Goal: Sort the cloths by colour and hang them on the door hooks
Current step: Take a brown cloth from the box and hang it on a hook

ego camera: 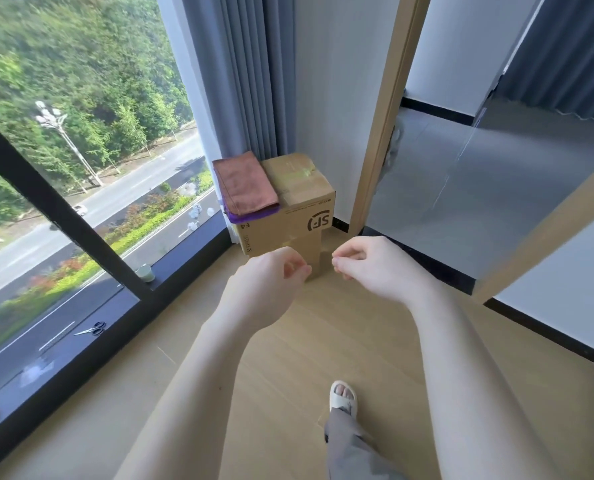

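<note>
Fingers (297, 268): curling loosely on the left hand (271, 282) and right hand (375, 265), holding nothing.
Cloths: the brown cloth (245, 183) is lying over the purple cloth (250, 214) on the box (288, 220).
Next: probably going for the top cloth; pinching only the brown layer is keeping the colours apart.

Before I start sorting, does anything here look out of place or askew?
The brown cloth and purple cloth beneath it overhang the edge of the cardboard box, slightly askew. Scissors lie loose on the windowsill.
</note>
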Demonstrator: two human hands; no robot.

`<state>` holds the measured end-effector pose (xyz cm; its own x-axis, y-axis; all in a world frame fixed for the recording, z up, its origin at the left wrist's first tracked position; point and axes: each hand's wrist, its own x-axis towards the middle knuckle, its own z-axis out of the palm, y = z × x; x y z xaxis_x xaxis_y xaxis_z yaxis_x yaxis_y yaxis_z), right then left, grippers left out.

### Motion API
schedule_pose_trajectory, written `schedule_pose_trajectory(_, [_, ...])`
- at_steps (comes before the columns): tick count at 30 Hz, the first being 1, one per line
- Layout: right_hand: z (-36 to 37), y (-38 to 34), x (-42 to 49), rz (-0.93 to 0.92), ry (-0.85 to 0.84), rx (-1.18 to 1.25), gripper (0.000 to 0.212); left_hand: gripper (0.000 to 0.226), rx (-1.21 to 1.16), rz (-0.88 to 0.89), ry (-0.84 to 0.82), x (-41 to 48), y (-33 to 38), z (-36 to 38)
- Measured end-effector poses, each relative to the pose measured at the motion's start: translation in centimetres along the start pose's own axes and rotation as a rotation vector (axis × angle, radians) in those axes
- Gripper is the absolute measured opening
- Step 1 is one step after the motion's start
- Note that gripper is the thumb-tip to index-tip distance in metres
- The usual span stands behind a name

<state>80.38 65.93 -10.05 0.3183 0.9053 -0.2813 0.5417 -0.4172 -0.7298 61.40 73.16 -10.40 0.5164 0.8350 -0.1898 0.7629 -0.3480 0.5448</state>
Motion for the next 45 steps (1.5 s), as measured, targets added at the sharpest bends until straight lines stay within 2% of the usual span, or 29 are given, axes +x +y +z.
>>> schedule_pose_trajectory(15, [-7.1, -1.4, 19.9, -0.079, -0.162, -0.019, 0.018, 0.022, 0.035, -0.144, 0.021, 18.4, 4.3, -2.1])
schedule_pose_trajectory(21, [-8.0, -2.1, 25.3, -0.096, -0.227, -0.019, 0.019, 0.020, 0.034, -0.217, 0.058, 22.8, 3.4, -3.4])
schedule_pose_trajectory(30, [-6.3, -4.9, 33.1, -0.116, -0.273, -0.061, 0.014, 0.024, 0.028, -0.263, 0.074, 29.7, -0.8, -5.4])
schedule_pose_trajectory(39, [-3.2, -10.2, 43.0, -0.068, -0.272, -0.099, 0.017, 0.024, 0.079, -0.253, 0.003, 39.2, -8.4, -8.8])
schedule_pose_trajectory(45, [-1.0, -13.4, 48.7, -0.025, -0.254, -0.103, 0.017, 0.021, 0.029, -0.235, -0.035, 44.6, -12.2, -11.1])
